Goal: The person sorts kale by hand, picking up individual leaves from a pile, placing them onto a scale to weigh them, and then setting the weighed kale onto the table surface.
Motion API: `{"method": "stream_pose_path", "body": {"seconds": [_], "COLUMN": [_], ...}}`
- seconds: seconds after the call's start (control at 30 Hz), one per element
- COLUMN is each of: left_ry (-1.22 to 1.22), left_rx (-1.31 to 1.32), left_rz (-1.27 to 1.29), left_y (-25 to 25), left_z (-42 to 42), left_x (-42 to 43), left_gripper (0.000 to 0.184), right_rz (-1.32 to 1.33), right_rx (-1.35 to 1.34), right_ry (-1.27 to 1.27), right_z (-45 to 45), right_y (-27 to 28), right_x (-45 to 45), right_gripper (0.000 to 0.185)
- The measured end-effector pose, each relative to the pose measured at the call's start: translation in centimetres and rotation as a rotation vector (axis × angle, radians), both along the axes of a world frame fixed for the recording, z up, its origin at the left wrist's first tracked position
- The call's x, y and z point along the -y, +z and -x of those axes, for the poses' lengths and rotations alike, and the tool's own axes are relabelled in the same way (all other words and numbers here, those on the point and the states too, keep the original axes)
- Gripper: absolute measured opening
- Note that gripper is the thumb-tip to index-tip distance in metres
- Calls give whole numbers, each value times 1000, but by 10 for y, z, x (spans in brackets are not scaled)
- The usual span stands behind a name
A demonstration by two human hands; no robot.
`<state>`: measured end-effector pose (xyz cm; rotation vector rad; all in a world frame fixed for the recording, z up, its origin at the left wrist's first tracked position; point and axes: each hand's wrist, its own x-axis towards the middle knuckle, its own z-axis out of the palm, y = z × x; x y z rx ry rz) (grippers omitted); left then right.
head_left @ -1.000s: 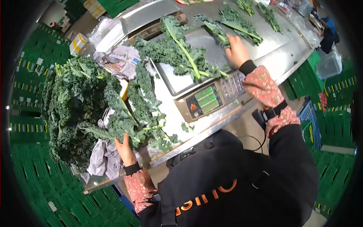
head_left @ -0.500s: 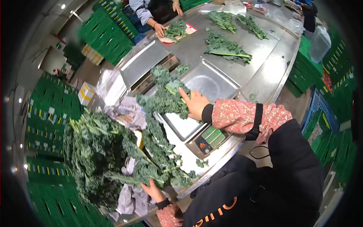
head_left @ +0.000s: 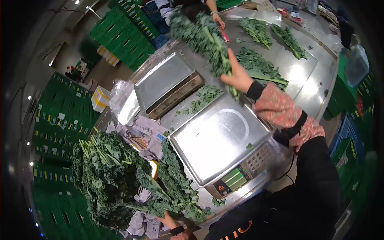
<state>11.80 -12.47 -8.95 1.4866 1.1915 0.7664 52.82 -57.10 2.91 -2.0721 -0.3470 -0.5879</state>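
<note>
My right hand (head_left: pixel 239 76) is closed round the stems of a kale bunch (head_left: pixel 202 38), held up above the back edge of the scale's metal tray (head_left: pixel 220 140). Only a small green scrap lies on that tray. At the bottom, my left hand (head_left: pixel 169 221) touches the stem end of a kale leaf (head_left: pixel 154 204); its fingertips are partly hidden, and its grip is unclear. Loose kale leaves (head_left: pixel 174 180) lie between the scale and a large kale heap (head_left: pixel 108 180) on the left.
A second scale (head_left: pixel 166 80) stands behind the first. Crumpled newspaper (head_left: pixel 146 136) lies beside the heap. More kale (head_left: pixel 260 66) rests at the back right. Across the table is a co-worker's hand (head_left: pixel 218 20). Green crates (head_left: pixel 120 36) are stacked beyond.
My right hand has gathered the kale from the scale tray and lifted it up and away towards the back. My left hand stays low by the leaves. The view has shifted.
</note>
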Motion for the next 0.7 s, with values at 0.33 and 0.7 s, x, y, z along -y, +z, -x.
{"method": "stream_pose_path", "body": {"seconds": [0.33,0.7], "left_ry": [136,78], "left_rx": [-247,-299], "left_rz": [124,128], "left_y": [7,2], "left_z": [3,15], "left_x": [11,9], "left_gripper": [64,64], "right_rz": [236,946], "right_rx": [-343,-130], "right_ry": [-105,-23], "right_z": [-199,-187], "right_y": [-76,-59], "right_x": [-5,-36], "right_gripper": [104,85]}}
